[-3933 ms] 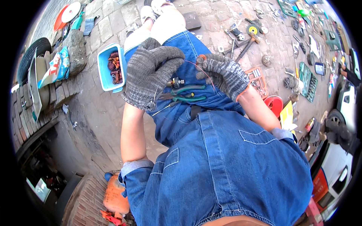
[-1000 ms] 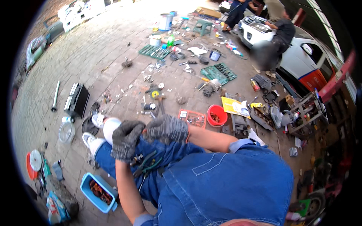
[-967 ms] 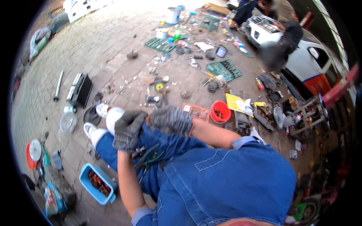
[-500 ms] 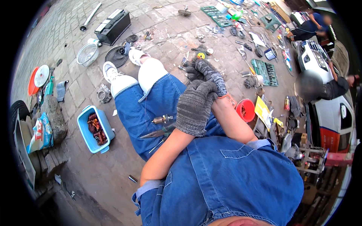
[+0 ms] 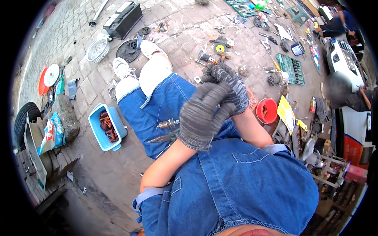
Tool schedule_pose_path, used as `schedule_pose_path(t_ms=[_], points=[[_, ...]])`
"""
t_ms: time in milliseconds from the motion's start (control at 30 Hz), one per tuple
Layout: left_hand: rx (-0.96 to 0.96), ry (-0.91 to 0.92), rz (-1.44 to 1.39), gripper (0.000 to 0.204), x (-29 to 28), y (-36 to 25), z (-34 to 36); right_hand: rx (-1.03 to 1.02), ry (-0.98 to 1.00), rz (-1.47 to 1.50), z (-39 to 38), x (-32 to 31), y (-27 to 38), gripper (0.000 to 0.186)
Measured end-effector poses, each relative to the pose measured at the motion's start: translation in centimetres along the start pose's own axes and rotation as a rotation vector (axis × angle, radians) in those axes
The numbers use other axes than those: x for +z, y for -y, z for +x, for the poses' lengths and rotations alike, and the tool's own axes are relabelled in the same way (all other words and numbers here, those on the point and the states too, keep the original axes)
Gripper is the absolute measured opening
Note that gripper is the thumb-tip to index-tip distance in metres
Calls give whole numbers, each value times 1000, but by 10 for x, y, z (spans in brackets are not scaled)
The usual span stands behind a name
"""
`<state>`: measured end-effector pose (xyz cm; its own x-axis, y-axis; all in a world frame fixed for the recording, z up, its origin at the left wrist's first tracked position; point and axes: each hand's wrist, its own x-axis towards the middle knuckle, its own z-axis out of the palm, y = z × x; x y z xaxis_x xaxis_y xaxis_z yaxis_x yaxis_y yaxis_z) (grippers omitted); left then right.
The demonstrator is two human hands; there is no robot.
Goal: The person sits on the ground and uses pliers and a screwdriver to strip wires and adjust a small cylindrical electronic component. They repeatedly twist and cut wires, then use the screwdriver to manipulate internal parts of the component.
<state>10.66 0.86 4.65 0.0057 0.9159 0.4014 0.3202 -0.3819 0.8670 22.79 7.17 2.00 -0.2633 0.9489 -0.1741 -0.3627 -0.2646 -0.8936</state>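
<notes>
My left hand (image 5: 202, 114), in a grey knit glove, is closed with curled fingers, blurred, over my lap. My right hand (image 5: 230, 86), gloved alike, is closed just beyond it, overlapping; what either holds is hidden. A brass-and-steel fitting (image 5: 167, 125) lies on my denim-covered thigh (image 5: 134, 106) beside my left hand. Below it are pliers (image 5: 157, 139), their handles partly behind my left wrist. A thin strand runs near the fitting, too fine to make out clearly.
A blue tub (image 5: 120, 132) of copper-coloured coils sits left, a red bucket (image 5: 271, 113) right. A black battery (image 5: 122, 21), fan grille (image 5: 126, 52) and socket set (image 5: 290, 69) lie on the paving. At right, co-workers (image 5: 354, 100) are beside white cars (image 5: 340, 59).
Earlier my hands were apart with a fine red wire between them; now they overlap. Since half a second ago, my left hand has shifted slightly, and the view has turned a little.
</notes>
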Motion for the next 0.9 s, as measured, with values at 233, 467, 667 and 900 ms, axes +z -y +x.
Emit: schedule_pose_path(t_ms=[233, 467, 667, 900], points=[[-63, -216, 56, 23, 13, 5, 2, -198, -93, -130, -17, 16, -3, 14], [27, -116, -5, 13, 15, -11, -7, 22, 120, 221, -19, 14, 5, 26], [101, -198, 63, 24, -4, 12, -3, 90, 71, 169, -7, 11, -13, 28], [-26, -20, 97, 39, -38, 73, 19, 372, 155, 304, 0, 19, -3, 27]])
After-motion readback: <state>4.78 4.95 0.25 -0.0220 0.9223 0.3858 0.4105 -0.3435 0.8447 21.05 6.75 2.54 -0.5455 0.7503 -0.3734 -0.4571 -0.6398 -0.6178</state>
